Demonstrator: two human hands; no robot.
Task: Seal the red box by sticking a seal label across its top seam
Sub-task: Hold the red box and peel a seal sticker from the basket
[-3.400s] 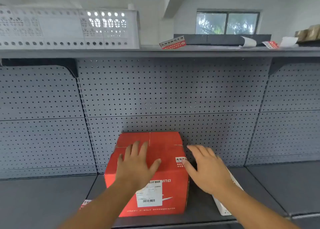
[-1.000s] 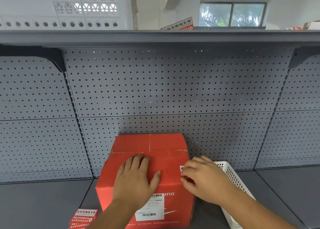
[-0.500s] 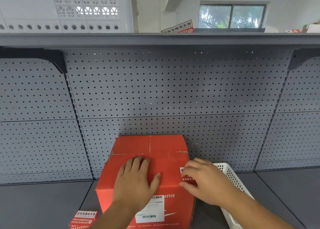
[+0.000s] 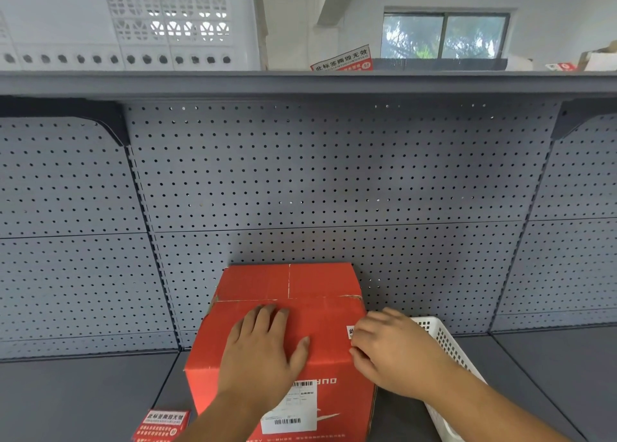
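Observation:
The red box (image 4: 320, 284) stands on the grey shelf against the pegboard, its top seam running front to back at the middle. My left hand (image 4: 263, 348) lies flat with fingers spread on the box's front face. My right hand (image 4: 390, 348) is curled at the box's right front edge, fingertips pinched on a small white and red seal label (image 4: 350, 331) that sits on that edge. Most of the label is hidden under my fingers.
A stack of red seal labels (image 4: 163, 423) lies on the shelf at the lower left. A white perforated basket (image 4: 444, 345) stands right of the box. The upper shelf (image 4: 300, 82) carries a white crate (image 4: 133, 21) and another red label (image 4: 344, 60).
My right hand went from open beside the box to curled with fingertips on the label. Over the last second both hands have stayed almost still. The view has shifted slightly.

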